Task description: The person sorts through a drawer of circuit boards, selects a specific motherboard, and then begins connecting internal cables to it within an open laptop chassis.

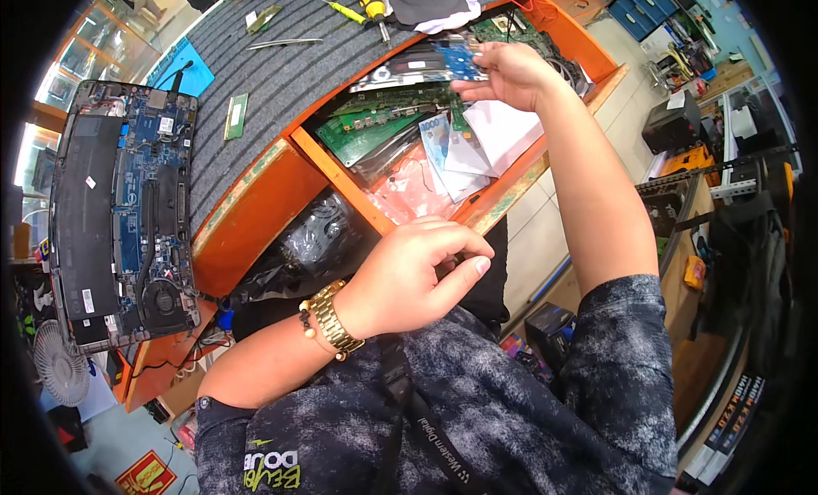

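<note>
My right hand (pixel 511 73) grips a blue circuit board (pixel 456 56) at the back of an open orange drawer (pixel 341 184). The drawer holds green boards (pixel 358 124), white papers (pixel 498 129) and a pink bag (pixel 396 188). My left hand (pixel 434 269), with a gold watch on its wrist, is curled at the drawer's near front corner; what its fingers hold, if anything, is hidden.
An opened laptop (pixel 119 205) lies at the left on the ribbed mat (pixel 256 86), with a memory module (pixel 236 116), tweezers (pixel 281 43) and a yellow tool (pixel 373 5). A small fan (pixel 60 367) stands lower left. Shelves and equipment (pixel 669 124) line the right.
</note>
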A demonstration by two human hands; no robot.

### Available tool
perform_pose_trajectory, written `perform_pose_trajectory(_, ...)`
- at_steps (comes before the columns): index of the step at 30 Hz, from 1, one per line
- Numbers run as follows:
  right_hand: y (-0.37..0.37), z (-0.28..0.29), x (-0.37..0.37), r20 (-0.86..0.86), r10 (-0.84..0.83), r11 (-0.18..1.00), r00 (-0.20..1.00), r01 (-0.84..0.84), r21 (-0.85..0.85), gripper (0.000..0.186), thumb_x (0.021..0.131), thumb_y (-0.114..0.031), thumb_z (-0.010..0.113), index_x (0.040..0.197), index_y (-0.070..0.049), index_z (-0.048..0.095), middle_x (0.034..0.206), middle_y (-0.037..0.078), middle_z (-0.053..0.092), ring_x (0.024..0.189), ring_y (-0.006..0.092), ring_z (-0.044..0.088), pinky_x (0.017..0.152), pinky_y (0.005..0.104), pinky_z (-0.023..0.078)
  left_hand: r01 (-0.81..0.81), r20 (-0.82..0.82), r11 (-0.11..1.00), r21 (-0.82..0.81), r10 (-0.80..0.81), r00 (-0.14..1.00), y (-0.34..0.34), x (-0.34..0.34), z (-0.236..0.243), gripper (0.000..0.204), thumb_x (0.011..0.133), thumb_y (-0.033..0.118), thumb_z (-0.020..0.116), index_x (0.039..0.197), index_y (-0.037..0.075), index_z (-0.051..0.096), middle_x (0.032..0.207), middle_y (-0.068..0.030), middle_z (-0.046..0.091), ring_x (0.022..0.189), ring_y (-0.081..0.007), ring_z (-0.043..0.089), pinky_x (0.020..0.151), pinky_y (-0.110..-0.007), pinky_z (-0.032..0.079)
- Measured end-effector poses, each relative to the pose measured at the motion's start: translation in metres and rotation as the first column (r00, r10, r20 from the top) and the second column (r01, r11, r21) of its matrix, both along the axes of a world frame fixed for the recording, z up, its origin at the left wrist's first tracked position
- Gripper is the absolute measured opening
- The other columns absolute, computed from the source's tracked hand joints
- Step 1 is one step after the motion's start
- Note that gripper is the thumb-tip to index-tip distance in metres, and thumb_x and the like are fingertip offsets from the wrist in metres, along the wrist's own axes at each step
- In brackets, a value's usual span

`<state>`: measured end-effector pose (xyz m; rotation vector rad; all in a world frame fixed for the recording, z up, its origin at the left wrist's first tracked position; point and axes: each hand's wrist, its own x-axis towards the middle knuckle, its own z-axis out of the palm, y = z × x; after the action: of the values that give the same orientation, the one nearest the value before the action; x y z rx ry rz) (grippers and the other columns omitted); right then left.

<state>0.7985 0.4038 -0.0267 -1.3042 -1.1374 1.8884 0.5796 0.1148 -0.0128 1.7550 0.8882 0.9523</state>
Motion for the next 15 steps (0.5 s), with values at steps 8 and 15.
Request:
perform_pose_trajectory(8, -0.014, -0.006, -0.053, 0.726, 0.170, 0.874, 0.667, -0.442, 0.201, 0.070, 0.113, -0.027, 0.070, 0.173, 0.000, 0.044, 0.136, 0.023, 0.073, 0.100, 0.0303, 0.080, 0.077, 0.0441, 0.068, 0.004, -0.042, 0.999, 0.048, -0.002, 0.999, 0.011, 0.002, 0.002, 0.012, 0.106, 0.012, 0.079, 0.113, 0.004, 0.083, 0.093, -0.0087, 0.079, 0.075, -0.0185, 0.074, 0.067, -0.032, 0.056)
perform_pose_trajectory(15, 0.000, -0.015, -0.024, 0.798, 0.133, 0.900, 0.587, -0.409, 0.152, 0.052, 0.110, -0.028, 0.072, 0.151, 0.002, 0.066, 0.095, 0.012, 0.075, 0.073, 0.0223, 0.075, 0.058, 0.0420, 0.063, -0.070, -0.245, 0.973, 0.218, 0.124, 0.962, 0.051, -0.009, -0.002, 0.013, 0.102, 0.017, 0.078, 0.107, 0.005, 0.082, 0.097, -0.0130, 0.080, 0.093, -0.0343, 0.073, 0.090, -0.046, 0.058)
